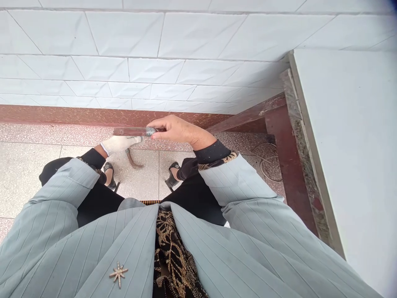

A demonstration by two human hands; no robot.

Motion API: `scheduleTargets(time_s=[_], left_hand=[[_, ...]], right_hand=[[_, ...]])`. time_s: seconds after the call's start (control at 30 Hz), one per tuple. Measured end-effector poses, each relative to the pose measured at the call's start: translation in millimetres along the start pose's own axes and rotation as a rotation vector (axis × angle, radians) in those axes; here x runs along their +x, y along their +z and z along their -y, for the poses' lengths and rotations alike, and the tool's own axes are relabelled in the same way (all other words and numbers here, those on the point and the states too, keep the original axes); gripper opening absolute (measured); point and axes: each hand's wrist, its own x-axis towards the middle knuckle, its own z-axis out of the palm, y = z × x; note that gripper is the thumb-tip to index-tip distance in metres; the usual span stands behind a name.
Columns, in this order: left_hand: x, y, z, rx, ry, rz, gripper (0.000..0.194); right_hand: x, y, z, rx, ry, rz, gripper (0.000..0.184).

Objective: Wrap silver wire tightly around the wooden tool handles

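A flat brown bar (128, 131), like a wooden strip, is held level in front of me. Thin silvery wire (150, 131) is wound tightly round its right end. My left hand (119, 145), in a white knit glove, grips the bar from its near side, the thumb hidden from view. My bare right hand (176, 131) closes thumb and fingers at the wire-wound end, pinching the wire; a loose wire tip shows near the fingertips. Below the gloved hand is a curved brown piece (135, 162), like a bent handle; whether it joins the bar I cannot tell.
White wall tiles (124, 33) rise ahead above a reddish-brown skirting (62, 114). At right stands a white-topped table (347, 124) with a brown frame (288, 161). A thin looped cable (263, 165) lies on the speckled floor (139, 182) beside it. My feet are below my hands.
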Motion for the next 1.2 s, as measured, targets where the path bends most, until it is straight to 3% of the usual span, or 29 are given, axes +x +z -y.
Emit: scheduleTargets(time_s=[0.13, 0.23, 0.4, 0.63, 0.73, 0.83, 0.9, 0.97, 1.1, 1.2], left_hand=[[3, 15.6, -2, -0.025, 0.032, 0.111, 0.031], [5, 17.0, -4, 0.051, 0.04, 0.153, 0.032], [4, 14.2, -9, 0.192, 0.065, 0.204, 0.029], [3, 14.6, -10, 0.311, 0.044, 0.186, 0.026], [3, 13.9, -10, 0.415, 0.08, 0.204, 0.025], [2, 12.5, -10, 0.397, 0.125, 0.227, 0.026], [1, 10.3, -10, 0.293, 0.134, 0.221, 0.028], [0, 7.1, -10, 0.155, 0.129, 0.16, 0.031], [-1, 1.8, -10, -0.045, 0.062, -0.081, 0.031], [0, 2.1, -11, -0.045, -0.023, -0.033, 0.029]], right_hand=[[7, 6, -10, -0.112, 0.125, -0.2, 0.032], [12, 9, -14, -0.363, 0.266, -0.193, 0.031], [16, 17, -14, -0.674, 0.364, 0.018, 0.033], [20, 29, -8, -0.779, 0.433, 0.277, 0.034], [22, 30, -6, -0.714, 0.423, 0.485, 0.027], [21, 25, -3, -0.48, 0.354, 0.728, 0.019], [18, 17, -2, -0.258, 0.253, 0.754, 0.015], [13, 8, -2, -0.059, 0.132, 0.601, 0.01], [6, -7, -12, 0.265, 0.074, 0.02, 0.012], [8, -10, -22, 0.351, 0.146, -0.274, 0.021]])
